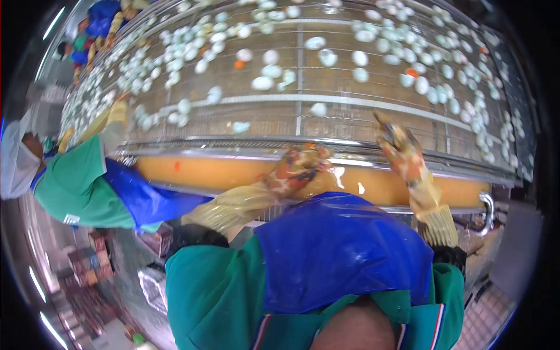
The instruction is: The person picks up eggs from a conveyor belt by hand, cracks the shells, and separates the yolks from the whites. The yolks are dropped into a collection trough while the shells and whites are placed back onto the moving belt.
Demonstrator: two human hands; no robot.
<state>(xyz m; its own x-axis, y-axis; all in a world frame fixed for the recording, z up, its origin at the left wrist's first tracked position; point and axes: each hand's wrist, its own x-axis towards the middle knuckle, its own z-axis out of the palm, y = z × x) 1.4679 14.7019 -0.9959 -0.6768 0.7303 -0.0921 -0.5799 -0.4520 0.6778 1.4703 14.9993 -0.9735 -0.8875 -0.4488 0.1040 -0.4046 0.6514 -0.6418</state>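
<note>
Apron (344, 256): blue, wet, worn over a green shirt (210, 291); fills the lower middle of the frame, nearest the camera.
Left hand (300, 166): in a yellowish rubber glove smeared orange; centre of the frame, at the near rim of the trough; fingers curled in and pressed together; cannot tell whether anything is held inside.
Right hand (399, 149): same stained glove; right of centre, above the far rim of the trough; fingers stretched out and close together, pointing up-frame toward the belt; nothing seen between them.
Trough (443, 160): long metal channel crossing the middle of the frame from left to right, just beyond the apron.
Trough contents: orange-yellow liquid (221, 172), opaque, filling the whole visible length.
Handle (487, 213): curved metal, at the right end of the trough.
Co-worker's sleeve (76, 181): green, with a blue apron, at the left edge; that person's yellow-gloved hand (116, 111) reaches onto the belt.
Belt (326, 119): wide metal mesh bed beyond the trough, filling the upper half of the frame.
Belt contents: many white eggs (315, 42), thin in the middle, crowded toward the upper left and right edge; a few orange spots (238, 64) among them.
Further workers (96, 23): upper left corner, small and blurred.
</note>
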